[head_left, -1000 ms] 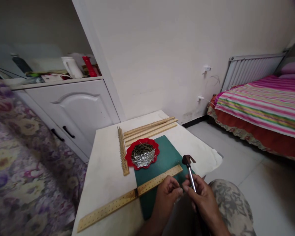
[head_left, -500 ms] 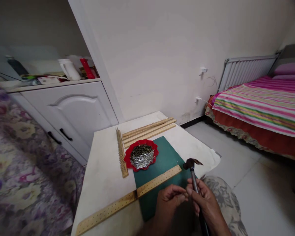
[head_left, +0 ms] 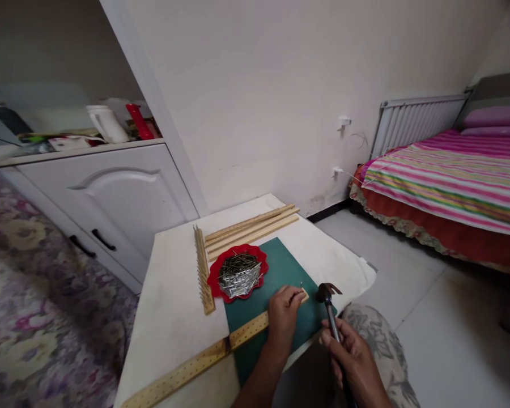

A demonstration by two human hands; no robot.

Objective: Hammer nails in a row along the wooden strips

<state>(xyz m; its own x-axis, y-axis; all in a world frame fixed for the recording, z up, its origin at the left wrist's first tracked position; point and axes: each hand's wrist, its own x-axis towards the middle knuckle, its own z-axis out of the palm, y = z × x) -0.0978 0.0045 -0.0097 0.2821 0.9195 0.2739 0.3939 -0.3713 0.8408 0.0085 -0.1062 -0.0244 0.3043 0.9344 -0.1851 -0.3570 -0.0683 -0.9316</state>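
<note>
My left hand [head_left: 285,309] is closed in a pinch at the right end of a perforated wooden strip [head_left: 250,330]. A thin nail, mostly hidden by the fingertips, is in that pinch. Just beyond the fingers, another small nail [head_left: 301,283] stands up by the strip's end. My right hand [head_left: 351,354] is wrapped around the handle of a claw hammer [head_left: 329,303], its head raised just right of the strip. The strip lies across a green mat [head_left: 276,255]. A red scalloped dish [head_left: 213,277] full of loose nails [head_left: 242,275] sits at the mat's far left corner.
A second perforated strip [head_left: 178,371] extends to the near left of the white table [head_left: 170,272]. A nail-studded strip [head_left: 204,277] stands left of the dish, and several bare strips [head_left: 255,226] lie behind it. A cabinet [head_left: 123,209] is left; a bed [head_left: 442,164] is right.
My left hand has moved from beside my right hand, forward and left, onto the strip's right end. My right hand still grips the hammer, nearly in place. The view has shifted slightly.
</note>
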